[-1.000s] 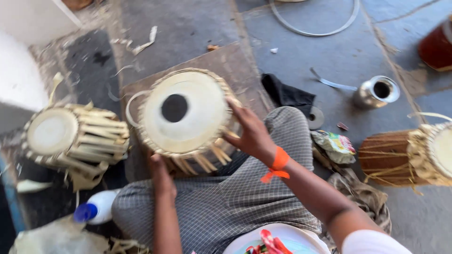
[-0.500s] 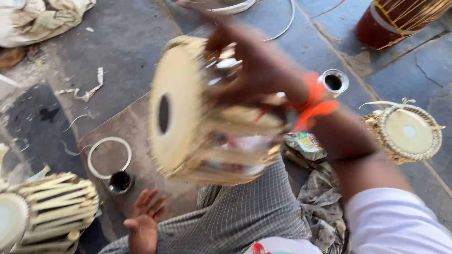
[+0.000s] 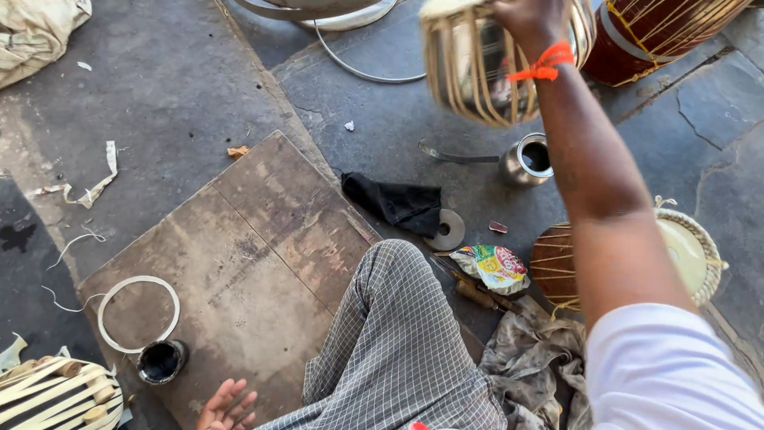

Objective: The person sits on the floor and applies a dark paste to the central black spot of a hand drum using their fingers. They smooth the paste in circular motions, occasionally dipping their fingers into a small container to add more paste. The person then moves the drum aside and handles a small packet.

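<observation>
At the top of the frame the right hand [image 3: 527, 17] grasps a blurred tabla drum [image 3: 477, 64], lifted above the stone floor [image 3: 191, 87] and hanging just under the grip. At the bottom edge, the left hand [image 3: 225, 404] rests open-fingered on the wooden board [image 3: 255, 255], near a small black ink pot [image 3: 161, 361] and a white ring [image 3: 138, 312].

Floor: grey cracked stone slabs [image 3: 159, 87].
Board: worn brown wooden board [image 3: 263, 231] flat on the floor.
On board: white ring [image 3: 103, 306], small black-filled pot [image 3: 161, 361].
On floor: black cloth [image 3: 395, 201], steel cup [image 3: 527, 159], cream rag [image 3: 36, 32].
</observation>
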